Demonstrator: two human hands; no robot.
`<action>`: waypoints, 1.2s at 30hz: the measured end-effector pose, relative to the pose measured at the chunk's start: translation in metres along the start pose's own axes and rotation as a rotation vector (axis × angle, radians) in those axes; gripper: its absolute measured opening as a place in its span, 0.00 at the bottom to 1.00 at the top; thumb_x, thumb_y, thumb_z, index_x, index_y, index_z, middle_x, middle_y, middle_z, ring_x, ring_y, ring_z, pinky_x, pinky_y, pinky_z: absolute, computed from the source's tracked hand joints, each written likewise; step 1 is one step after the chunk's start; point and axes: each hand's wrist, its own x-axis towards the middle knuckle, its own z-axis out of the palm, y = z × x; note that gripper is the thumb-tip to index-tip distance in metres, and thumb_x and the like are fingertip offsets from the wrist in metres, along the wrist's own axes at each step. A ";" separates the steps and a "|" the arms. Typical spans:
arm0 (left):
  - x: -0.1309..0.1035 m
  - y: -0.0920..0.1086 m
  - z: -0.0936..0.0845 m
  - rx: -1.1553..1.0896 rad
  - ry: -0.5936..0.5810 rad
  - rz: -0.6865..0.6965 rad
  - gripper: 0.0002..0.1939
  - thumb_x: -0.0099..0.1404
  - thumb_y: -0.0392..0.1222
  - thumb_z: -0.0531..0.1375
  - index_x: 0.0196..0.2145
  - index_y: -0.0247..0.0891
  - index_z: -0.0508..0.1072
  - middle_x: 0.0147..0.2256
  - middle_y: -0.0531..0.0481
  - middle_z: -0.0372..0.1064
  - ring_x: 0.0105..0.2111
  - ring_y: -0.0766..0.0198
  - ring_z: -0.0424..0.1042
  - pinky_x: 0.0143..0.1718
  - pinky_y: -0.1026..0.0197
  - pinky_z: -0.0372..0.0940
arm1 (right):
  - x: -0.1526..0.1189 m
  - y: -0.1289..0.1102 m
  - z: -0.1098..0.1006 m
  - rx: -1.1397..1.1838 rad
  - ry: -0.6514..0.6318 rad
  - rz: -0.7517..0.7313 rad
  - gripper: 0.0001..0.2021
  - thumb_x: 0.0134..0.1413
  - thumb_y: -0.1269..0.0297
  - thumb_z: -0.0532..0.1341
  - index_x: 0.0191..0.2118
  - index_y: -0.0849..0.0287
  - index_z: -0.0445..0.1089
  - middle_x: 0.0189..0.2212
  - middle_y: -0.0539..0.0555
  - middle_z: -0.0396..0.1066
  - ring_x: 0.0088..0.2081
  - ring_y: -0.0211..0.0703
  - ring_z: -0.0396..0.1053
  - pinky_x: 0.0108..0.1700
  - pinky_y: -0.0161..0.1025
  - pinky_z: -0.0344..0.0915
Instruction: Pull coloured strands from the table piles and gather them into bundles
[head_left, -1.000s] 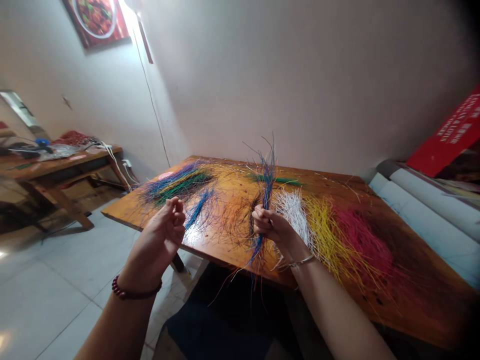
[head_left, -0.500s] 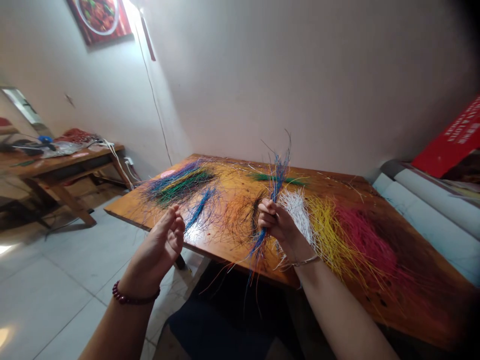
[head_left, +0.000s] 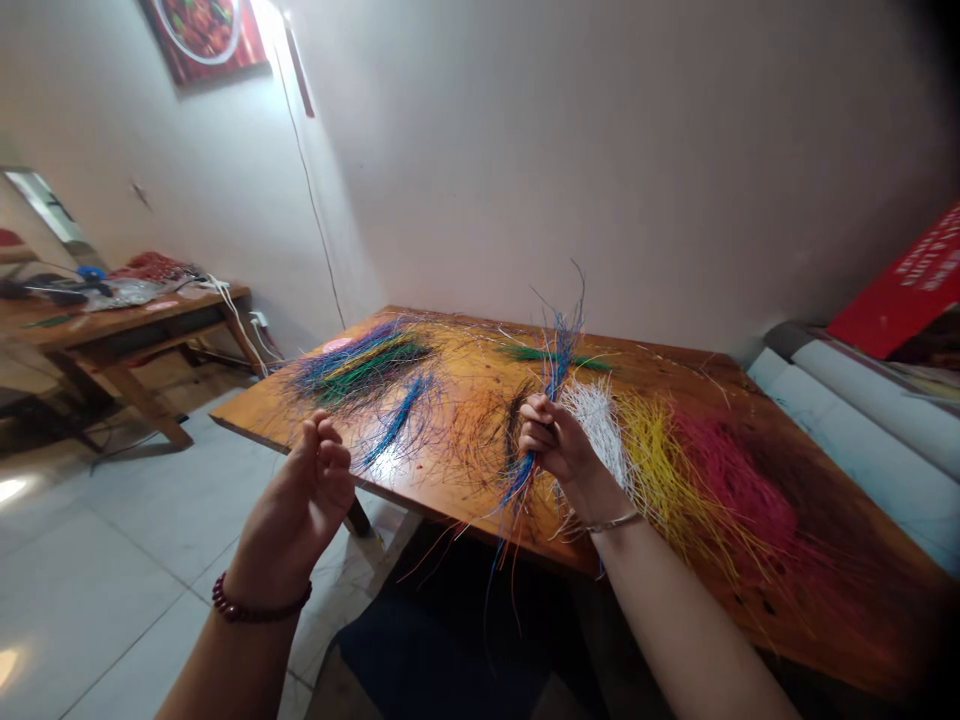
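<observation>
My right hand (head_left: 546, 432) is closed round a bundle of thin blue strands (head_left: 556, 372), mixed with a few orange and red ones, held upright above the table's front edge. Loose ends fan out above and below the fist. My left hand (head_left: 319, 470) is raised left of it, palm turned inward, thumb and fingertips pinched together; whatever they hold, if anything, is too small to see. A small blue bundle (head_left: 397, 418) lies on the table (head_left: 255, 412) beyond the left hand. White strands (head_left: 598, 420) lie just right of the right fist.
Further right are yellow strands (head_left: 660, 450) and pink strands (head_left: 731, 480). Green and purple strands (head_left: 367, 362) lie at the back left, orange strands (head_left: 480, 425) in the middle. Rolled sheets (head_left: 870, 400) border the right side. Another table (head_left: 120, 325) stands far left.
My left hand has moved left, away from the blue strands on the table, and its fingers look more pinched. My right hand holds its bundle in nearly the same place.
</observation>
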 end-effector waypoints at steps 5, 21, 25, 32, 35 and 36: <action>-0.001 0.001 -0.006 -0.019 -0.166 0.060 0.14 0.70 0.32 0.48 0.41 0.40 0.72 0.35 0.54 0.76 0.28 0.71 0.74 0.24 0.73 0.68 | 0.001 0.002 0.001 -0.003 -0.022 0.025 0.16 0.50 0.63 0.67 0.25 0.60 0.57 0.19 0.40 0.50 0.15 0.24 0.32 0.16 0.25 0.45; 0.005 0.000 -0.010 0.044 -0.246 0.207 0.20 0.47 0.32 0.70 0.40 0.42 0.74 0.38 0.60 0.77 0.29 0.71 0.74 0.26 0.71 0.72 | 0.001 0.002 0.002 0.000 -0.020 0.057 0.16 0.51 0.63 0.66 0.25 0.59 0.56 0.19 0.40 0.50 0.16 0.25 0.32 0.16 0.24 0.44; 0.009 0.000 -0.007 0.064 -0.155 0.263 0.15 0.49 0.36 0.70 0.36 0.39 0.75 0.34 0.59 0.76 0.26 0.70 0.74 0.23 0.71 0.70 | 0.000 0.002 0.003 0.004 -0.015 0.069 0.18 0.49 0.63 0.66 0.24 0.59 0.54 0.19 0.40 0.49 0.16 0.25 0.32 0.16 0.24 0.44; 0.015 -0.001 -0.012 0.205 -0.062 0.368 0.15 0.47 0.40 0.71 0.32 0.35 0.75 0.29 0.56 0.72 0.23 0.75 0.68 0.22 0.74 0.65 | -0.001 0.001 0.004 0.026 -0.016 0.060 0.20 0.48 0.63 0.67 0.24 0.59 0.52 0.19 0.39 0.47 0.16 0.24 0.31 0.16 0.24 0.44; 0.017 -0.002 -0.016 0.323 0.008 0.441 0.15 0.48 0.42 0.71 0.33 0.35 0.75 0.29 0.55 0.69 0.22 0.77 0.64 0.19 0.75 0.60 | -0.002 0.000 0.005 0.014 -0.006 0.051 0.21 0.47 0.62 0.67 0.24 0.59 0.51 0.19 0.39 0.48 0.16 0.25 0.31 0.16 0.24 0.44; 0.017 -0.003 -0.018 0.365 0.040 0.466 0.14 0.49 0.43 0.70 0.32 0.35 0.75 0.29 0.55 0.69 0.22 0.77 0.63 0.18 0.75 0.58 | -0.002 -0.001 0.005 0.008 -0.002 0.049 0.21 0.47 0.62 0.67 0.24 0.59 0.51 0.18 0.39 0.48 0.16 0.25 0.30 0.16 0.25 0.44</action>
